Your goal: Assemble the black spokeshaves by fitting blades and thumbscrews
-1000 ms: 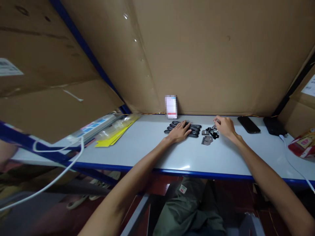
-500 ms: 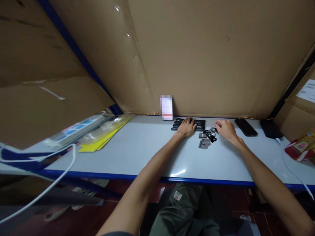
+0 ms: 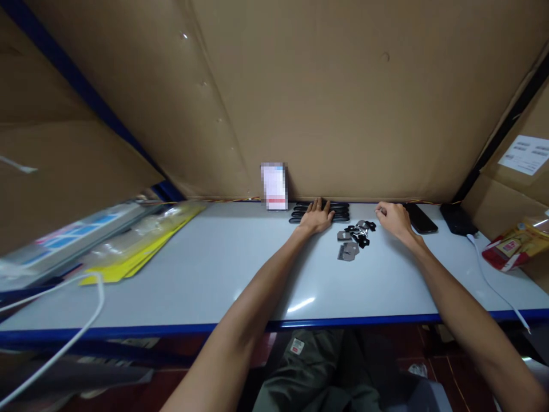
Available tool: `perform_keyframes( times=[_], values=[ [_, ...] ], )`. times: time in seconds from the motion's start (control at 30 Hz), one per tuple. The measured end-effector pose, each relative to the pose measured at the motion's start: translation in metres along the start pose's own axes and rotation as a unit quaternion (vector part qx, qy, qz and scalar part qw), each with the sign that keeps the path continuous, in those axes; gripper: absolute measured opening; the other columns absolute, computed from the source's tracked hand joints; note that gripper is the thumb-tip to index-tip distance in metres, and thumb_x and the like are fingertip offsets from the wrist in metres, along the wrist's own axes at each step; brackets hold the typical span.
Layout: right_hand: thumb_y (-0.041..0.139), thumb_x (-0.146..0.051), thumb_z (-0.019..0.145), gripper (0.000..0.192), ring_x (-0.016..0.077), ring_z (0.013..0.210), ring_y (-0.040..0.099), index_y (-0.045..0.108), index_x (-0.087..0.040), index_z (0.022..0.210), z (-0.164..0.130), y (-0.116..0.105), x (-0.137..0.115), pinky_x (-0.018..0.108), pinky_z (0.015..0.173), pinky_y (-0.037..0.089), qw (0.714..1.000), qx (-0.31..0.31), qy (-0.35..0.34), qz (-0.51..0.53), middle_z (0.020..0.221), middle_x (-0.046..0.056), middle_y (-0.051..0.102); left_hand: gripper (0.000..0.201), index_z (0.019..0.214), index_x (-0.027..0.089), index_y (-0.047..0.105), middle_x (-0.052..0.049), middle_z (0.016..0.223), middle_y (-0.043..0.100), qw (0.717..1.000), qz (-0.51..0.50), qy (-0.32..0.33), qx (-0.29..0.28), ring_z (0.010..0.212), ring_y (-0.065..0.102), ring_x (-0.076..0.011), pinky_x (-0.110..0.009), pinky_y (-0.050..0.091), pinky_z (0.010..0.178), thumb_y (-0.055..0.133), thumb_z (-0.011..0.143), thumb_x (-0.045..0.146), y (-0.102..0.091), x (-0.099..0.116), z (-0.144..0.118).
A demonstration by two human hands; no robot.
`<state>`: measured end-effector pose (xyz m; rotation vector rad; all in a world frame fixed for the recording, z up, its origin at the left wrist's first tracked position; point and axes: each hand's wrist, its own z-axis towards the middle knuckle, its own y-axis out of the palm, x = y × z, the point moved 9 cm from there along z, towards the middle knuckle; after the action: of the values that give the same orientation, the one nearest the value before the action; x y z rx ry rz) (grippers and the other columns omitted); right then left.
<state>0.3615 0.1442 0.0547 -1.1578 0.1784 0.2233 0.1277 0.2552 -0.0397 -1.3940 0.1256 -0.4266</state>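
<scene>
My left hand (image 3: pixel 318 216) lies flat, fingers spread, on a stack of long black oval parts (image 3: pixel 338 212) pushed against the cardboard back wall. My right hand (image 3: pixel 393 218) rests on the white table (image 3: pixel 206 269) just right of a small heap of black clips and grey metal plates (image 3: pixel 355 237). Its fingers are curled; whether a small piece sits inside them cannot be told. One grey plate (image 3: pixel 347 252) lies nearest me, apart from the heap.
A black phone (image 3: pixel 421 220) and a dark device (image 3: pixel 457 219) with a white cable (image 3: pixel 493 280) lie at the right, beside a red and yellow packet (image 3: pixel 512 247). Yellow-backed plastic bags (image 3: pixel 137 246) lie at the left. A small card (image 3: pixel 274 186) leans on the cardboard wall. Another white cable (image 3: pixel 55 337) hangs at the lower left.
The left hand has slid the black oval parts back to the wall. The right hand has drawn slightly right, off the heap of clips. The view has shifted left and down.
</scene>
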Motion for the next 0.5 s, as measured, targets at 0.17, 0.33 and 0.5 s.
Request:
perform_keyframes(
  times=[0.17,0.33,0.5],
  values=[
    [0.057,-0.026,0.09,0.022,0.0222,0.078,0.07,0.077,-0.025,0.098,0.001,0.007,0.008,0.029,0.062,0.037,1.0,-0.016,0.011,-0.012,0.089,0.005,0.079,0.068,0.161,0.015,0.029,-0.014,0.171,0.017,1.0,0.001,0.007,-0.007,0.158,0.014,-0.0324,-0.05,0.014,0.128,0.023,0.104,0.053,0.001,0.0,0.0],
    [0.057,-0.026,0.091,0.022,0.0226,0.082,0.07,0.077,-0.024,0.1,0.0,0.012,0.007,0.029,0.063,0.038,0.999,-0.029,0.011,-0.013,0.091,0.006,0.079,0.069,0.16,0.016,0.029,-0.014,0.17,0.02,1.0,0.007,0.006,-0.003,0.158,0.017,-0.0315,-0.05,0.015,0.128,0.022,0.104,0.054,-0.001,0.001,0.001],
    [0.057,-0.027,0.092,0.023,0.0211,0.083,0.071,0.077,-0.024,0.102,-0.001,0.015,0.004,0.027,0.063,0.037,0.999,-0.043,0.015,-0.016,0.092,0.006,0.079,0.067,0.16,0.015,0.029,-0.015,0.17,0.022,1.0,0.013,0.0,0.0,0.157,0.02,-0.031,-0.05,0.018,0.127,0.023,0.105,0.053,-0.002,0.002,0.002]
  ],
)
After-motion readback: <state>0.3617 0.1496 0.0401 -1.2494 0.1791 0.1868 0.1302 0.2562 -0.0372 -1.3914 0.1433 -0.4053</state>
